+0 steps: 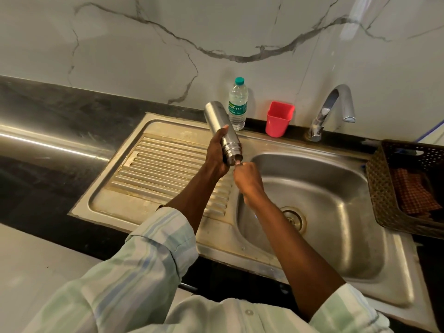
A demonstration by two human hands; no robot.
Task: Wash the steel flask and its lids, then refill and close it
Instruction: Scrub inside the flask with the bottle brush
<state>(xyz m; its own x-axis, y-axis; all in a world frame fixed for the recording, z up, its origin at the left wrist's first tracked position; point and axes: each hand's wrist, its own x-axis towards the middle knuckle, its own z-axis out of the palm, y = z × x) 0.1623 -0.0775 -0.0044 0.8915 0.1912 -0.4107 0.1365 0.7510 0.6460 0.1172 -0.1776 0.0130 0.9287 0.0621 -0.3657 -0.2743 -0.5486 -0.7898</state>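
Steel flask [220, 130], tilted mouth-down over the sink [312, 188], is gripped around its ribbed neck by the left hand [216, 155]. Right hand [247, 179], fingers curled, seems to pinch something at the mouth, perhaps a lid. Rigid, smooth, probably slippery when wet; the ribs give surest hold.

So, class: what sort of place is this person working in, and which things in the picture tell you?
Most likely a home kitchen. A steel sink with a ribbed drainboard is set into a dark counter, a tap stands behind it, and the wall is marble-patterned.
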